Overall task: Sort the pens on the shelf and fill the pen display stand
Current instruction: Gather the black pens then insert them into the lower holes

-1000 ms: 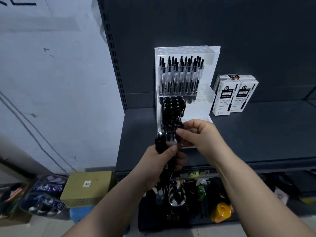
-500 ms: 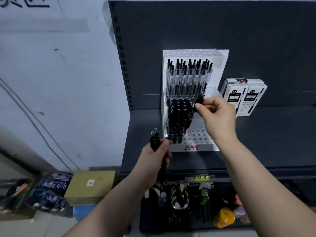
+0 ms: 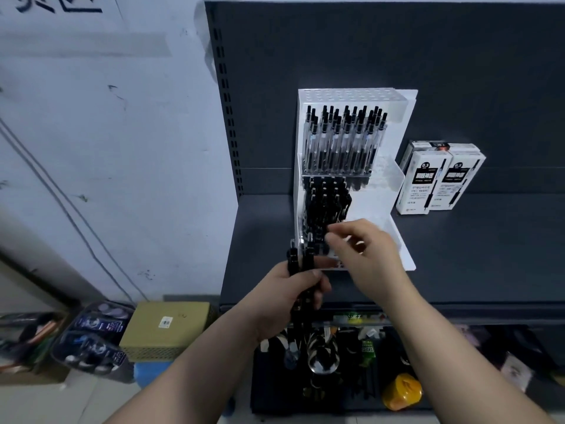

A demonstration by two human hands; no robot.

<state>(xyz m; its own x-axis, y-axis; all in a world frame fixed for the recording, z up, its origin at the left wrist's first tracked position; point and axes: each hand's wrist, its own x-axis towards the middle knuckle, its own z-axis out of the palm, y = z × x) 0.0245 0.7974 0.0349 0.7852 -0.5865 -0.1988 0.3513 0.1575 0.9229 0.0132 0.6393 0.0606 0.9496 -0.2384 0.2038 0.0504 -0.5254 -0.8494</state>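
The left hand [image 3: 284, 298] curls its fingers round a bundle of black pens [image 3: 294, 262] in front of the white display stand [image 3: 345, 97] on the shelf [image 3: 474, 255]. The right hand [image 3: 363, 255] hovers at the stand's lower tier, its fingers loosely curled. They are too blurred to tell whether they pinch anything.

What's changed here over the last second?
The right hand pinched a pen from the bundle in the left hand, lifted it to the lower tier of the stand, and has come back down beside the bundle. Blur hides whether it holds anything now. The left hand still grips the bundle. The upper row of pens and the boxes stayed put.
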